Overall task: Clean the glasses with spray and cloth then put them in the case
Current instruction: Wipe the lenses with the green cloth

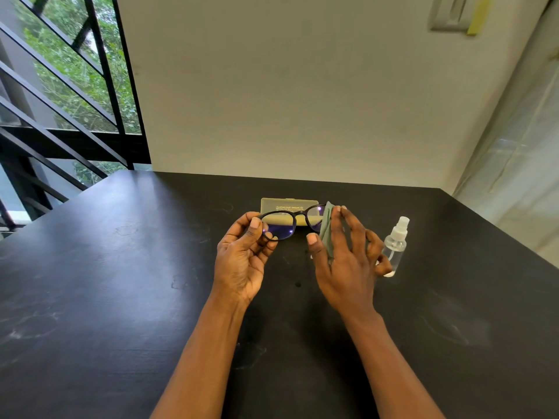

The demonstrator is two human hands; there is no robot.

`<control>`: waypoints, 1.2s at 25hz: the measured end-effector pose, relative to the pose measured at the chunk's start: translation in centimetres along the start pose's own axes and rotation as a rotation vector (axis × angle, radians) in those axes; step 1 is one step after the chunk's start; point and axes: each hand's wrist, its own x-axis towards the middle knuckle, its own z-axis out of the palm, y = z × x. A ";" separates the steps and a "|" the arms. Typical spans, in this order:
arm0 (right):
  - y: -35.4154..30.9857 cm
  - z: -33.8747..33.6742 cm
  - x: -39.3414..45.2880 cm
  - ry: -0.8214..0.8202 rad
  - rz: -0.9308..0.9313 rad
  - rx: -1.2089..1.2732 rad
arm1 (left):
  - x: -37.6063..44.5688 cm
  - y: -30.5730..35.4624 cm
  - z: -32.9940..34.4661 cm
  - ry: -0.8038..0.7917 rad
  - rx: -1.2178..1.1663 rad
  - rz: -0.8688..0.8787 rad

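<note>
Black-framed glasses (279,227) are held up above the dark table (121,282). My left hand (242,261) pinches the frame at its left lens. My right hand (341,258) holds a grey-green cloth (326,229) wrapped over the right lens, thumb on the near side and fingers behind. A pale yellow case (287,205) lies flat on the table just behind the glasses, partly hidden by them. A small clear spray bottle (394,246) with a white nozzle stands to the right of my right hand.
A white wall runs along the table's far edge. A window with black bars is at the left, past the table's left edge. A translucent curtain hangs at the right.
</note>
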 end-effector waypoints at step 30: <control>-0.2 -1.2 0.0 -0.466 0.042 0.292 | 0.4 0.6 -0.4 0.015 -0.002 0.060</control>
